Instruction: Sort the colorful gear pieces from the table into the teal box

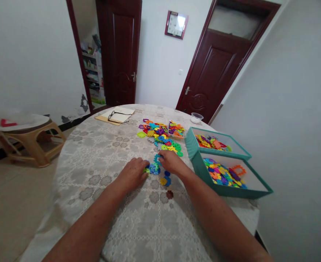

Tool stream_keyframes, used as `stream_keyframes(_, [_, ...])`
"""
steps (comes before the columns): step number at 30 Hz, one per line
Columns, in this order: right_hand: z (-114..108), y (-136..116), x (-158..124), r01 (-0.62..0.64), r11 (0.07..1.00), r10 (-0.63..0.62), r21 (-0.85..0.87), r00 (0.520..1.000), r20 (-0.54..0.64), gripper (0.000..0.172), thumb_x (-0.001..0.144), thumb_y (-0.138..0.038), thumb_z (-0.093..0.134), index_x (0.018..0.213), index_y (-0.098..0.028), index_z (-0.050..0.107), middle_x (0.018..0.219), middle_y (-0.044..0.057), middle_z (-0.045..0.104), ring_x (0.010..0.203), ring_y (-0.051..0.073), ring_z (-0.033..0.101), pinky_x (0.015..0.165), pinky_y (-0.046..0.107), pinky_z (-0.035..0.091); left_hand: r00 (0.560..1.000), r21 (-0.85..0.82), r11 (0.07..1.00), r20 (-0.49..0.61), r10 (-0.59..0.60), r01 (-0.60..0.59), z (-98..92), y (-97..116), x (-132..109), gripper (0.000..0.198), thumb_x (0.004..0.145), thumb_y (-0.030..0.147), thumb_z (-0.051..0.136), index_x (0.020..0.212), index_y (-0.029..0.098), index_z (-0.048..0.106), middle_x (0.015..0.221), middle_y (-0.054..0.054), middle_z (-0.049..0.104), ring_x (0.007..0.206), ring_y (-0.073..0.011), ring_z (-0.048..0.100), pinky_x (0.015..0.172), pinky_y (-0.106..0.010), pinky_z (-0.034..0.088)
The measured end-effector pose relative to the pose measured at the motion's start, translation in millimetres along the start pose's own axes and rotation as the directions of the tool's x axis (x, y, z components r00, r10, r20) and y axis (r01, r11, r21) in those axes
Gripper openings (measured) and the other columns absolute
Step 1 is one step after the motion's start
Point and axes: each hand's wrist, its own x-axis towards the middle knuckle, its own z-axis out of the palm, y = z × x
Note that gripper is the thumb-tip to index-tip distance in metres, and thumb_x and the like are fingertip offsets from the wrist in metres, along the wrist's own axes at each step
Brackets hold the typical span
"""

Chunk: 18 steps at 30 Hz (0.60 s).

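Note:
On the patterned tablecloth, my left hand (134, 171) has its fingers curled round the left edge of a small cluster of blue and green plastic gears (153, 168). My right hand (170, 161) pinches a teal gear (157, 159) at the far side of that cluster. Whether the teal gear touches the others, I cannot tell. Nearer to me lie a yellow gear (163, 181) with a blue one partly beneath it, and a dark blue piece (167, 173). A dark red gear (169, 194) sits closest to me. My fingertips are partly hidden.
A heap of colourful gears (160, 133) spreads beyond my hands, beside a clear tray (176, 136) of more pieces. At right stands an opened teal box (212, 183) with gears in both halves. Farther back are glasses (119, 113) on a notebook and a clear bowl (197, 117).

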Motion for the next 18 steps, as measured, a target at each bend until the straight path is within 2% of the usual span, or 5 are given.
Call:
stream_keyframes(5, [-56,20,-20,-0.06,0.994,0.053,-0.088,0.996,-0.078,0.021,0.099,-0.022,0.054,0.108,-0.018,0.073,0.107,0.011,0.078,0.098,0.022,0.069,0.083,0.026,0.045,1.0,-0.016,1.0,-0.025,-0.002,0.002,-1.5,-4,-2,0.028,0.092,0.024,0.064,0.117,0.021,0.074,0.116,-0.012,0.067,0.111,-0.0276,0.062,0.1,-0.038,0.047])
stream_keyframes(9, [-100,74,-24,-0.188,0.958,0.14,-0.216,0.966,-0.219,0.027,0.097,-0.021,0.055,0.117,-0.017,0.073,0.116,0.014,0.077,0.103,0.025,0.069,0.086,0.029,0.046,0.999,-0.032,0.999,-0.027,-0.026,0.025,-3.3,-7,-4,0.027,0.092,0.025,0.063,0.117,0.022,0.073,0.121,-0.012,0.067,0.115,-0.0271,0.061,0.105,-0.038,0.046])
stream_keyframes(14, [-134,146,-29,-0.467,0.844,0.328,-0.262,0.838,-0.436,0.043,0.094,-0.019,0.053,0.134,-0.011,0.067,0.117,0.021,0.075,0.102,0.03,0.07,0.087,0.035,0.049,0.997,-0.053,0.996,-0.01,-0.07,0.07,-8.3,-6,-4,0.042,0.093,0.027,0.063,0.134,0.019,0.066,0.134,-0.014,0.067,0.126,-0.0284,0.06,0.113,-0.039,0.044])
stream_keyframes(16, [-139,155,-34,-0.515,0.824,0.326,-0.236,0.772,-0.546,0.048,0.093,-0.017,0.052,0.138,-0.008,0.065,0.12,0.024,0.072,0.104,0.031,0.07,0.088,0.037,0.049,0.998,-0.062,0.996,-0.005,-0.066,0.065,-9.0,-6,-3,0.049,0.092,0.029,0.065,0.14,0.018,0.063,0.14,-0.016,0.066,0.131,-0.0303,0.058,0.117,-0.042,0.042])
stream_keyframes(18, [-132,146,-41,-0.462,0.863,0.261,-0.203,0.753,-0.604,0.049,0.093,-0.019,0.051,0.139,-0.009,0.064,0.127,0.025,0.069,0.111,0.032,0.068,0.092,0.039,0.05,0.999,-0.069,0.996,-0.001,-0.054,0.054,-8.4,-7,-2,0.054,0.091,0.03,0.067,0.144,0.019,0.061,0.145,-0.015,0.064,0.136,-0.0314,0.056,0.118,-0.043,0.041])
